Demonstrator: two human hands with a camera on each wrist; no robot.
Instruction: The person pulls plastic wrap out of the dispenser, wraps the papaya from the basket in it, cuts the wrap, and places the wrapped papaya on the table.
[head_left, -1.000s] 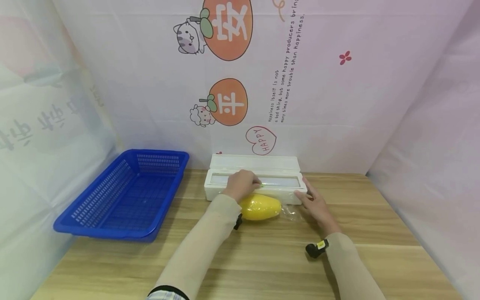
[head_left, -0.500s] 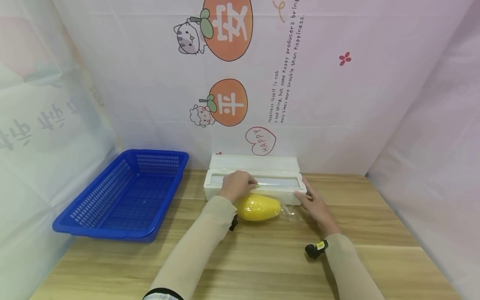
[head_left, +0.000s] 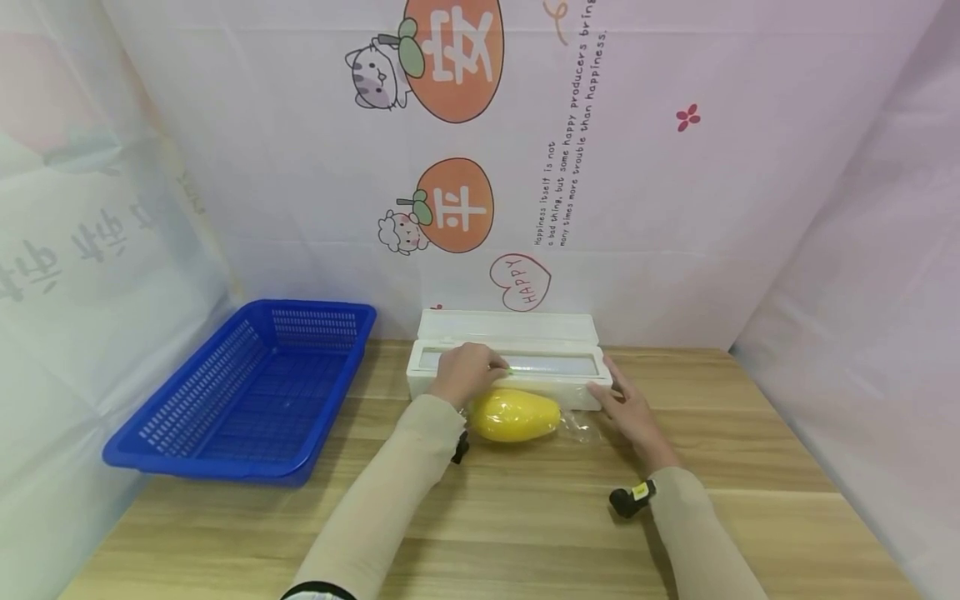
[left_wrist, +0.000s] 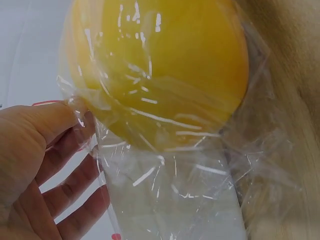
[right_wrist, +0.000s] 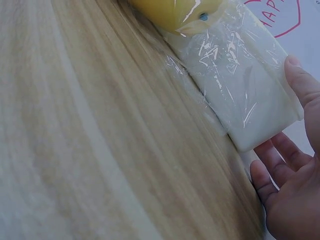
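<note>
A yellow fruit wrapped in cling film lies on the wooden table, just in front of a white cling-film dispenser. My left hand sits on top of the dispenser's slot with its fingertips down. In the left wrist view its fingers are loosely spread, and the thumb touches the film's edge beside the fruit. My right hand lies flat with straight fingers against the dispenser's right end. The film still runs from the fruit to the box.
A blue plastic basket stands at the left of the table with nothing in it. Printed sheets wall in the back and both sides. Bare wood stretches in front of the fruit and to the right of the dispenser.
My left hand has slid a little to the left along the dispenser's slot. The right hand, the fruit and the box have stayed put.
</note>
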